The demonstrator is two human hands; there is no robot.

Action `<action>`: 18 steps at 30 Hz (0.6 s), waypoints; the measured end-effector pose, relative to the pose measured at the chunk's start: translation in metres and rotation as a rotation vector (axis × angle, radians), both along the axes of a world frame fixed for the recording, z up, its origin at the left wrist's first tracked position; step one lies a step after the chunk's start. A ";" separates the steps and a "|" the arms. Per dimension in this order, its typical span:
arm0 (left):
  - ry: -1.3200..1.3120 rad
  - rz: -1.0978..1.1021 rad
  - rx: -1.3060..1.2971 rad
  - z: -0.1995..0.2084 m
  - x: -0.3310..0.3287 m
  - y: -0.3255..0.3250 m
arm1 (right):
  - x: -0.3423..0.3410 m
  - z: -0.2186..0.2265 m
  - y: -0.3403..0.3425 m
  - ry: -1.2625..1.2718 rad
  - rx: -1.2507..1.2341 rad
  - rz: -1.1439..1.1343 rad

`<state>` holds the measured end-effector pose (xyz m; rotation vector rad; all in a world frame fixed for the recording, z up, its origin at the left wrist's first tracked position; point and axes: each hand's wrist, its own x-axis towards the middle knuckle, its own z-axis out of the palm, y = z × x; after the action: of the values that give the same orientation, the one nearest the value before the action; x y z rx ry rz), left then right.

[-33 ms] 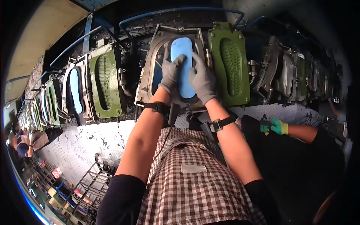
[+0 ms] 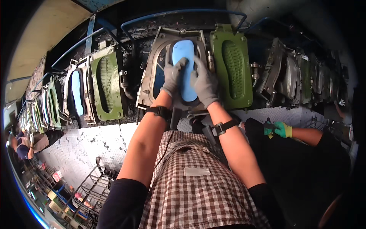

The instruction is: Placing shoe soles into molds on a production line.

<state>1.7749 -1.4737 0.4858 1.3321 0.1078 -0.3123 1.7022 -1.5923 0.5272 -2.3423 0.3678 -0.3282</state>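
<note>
A light blue shoe sole (image 2: 184,53) lies in an open grey metal mould (image 2: 150,82) straight ahead of me. Both my hands wear grey gloves. My left hand (image 2: 173,76) grips the sole's left edge, and my right hand (image 2: 206,86) grips its right edge lower down. The fingers of both curl over the sole and cover its lower half. Beside the mould on the right, its dark green lid (image 2: 231,65) with a tread pattern stands open. Each wrist carries a black strap.
Similar moulds run left and right in a row; the left neighbour has a green lid (image 2: 107,82) and a blue sole (image 2: 77,93). A co-worker's green-gloved hand (image 2: 280,129) reaches in at right. A wire rack (image 2: 91,187) stands lower left, and a blue rail (image 2: 183,13) runs overhead.
</note>
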 end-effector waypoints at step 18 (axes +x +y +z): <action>0.559 -1.046 -0.634 0.153 -0.101 -0.112 | -0.634 0.056 -0.175 -1.200 0.582 -0.635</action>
<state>1.6740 -1.5860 0.6392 0.5361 -0.2248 -1.4710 1.0685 -1.7673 0.5836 -1.1008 0.4808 -1.5612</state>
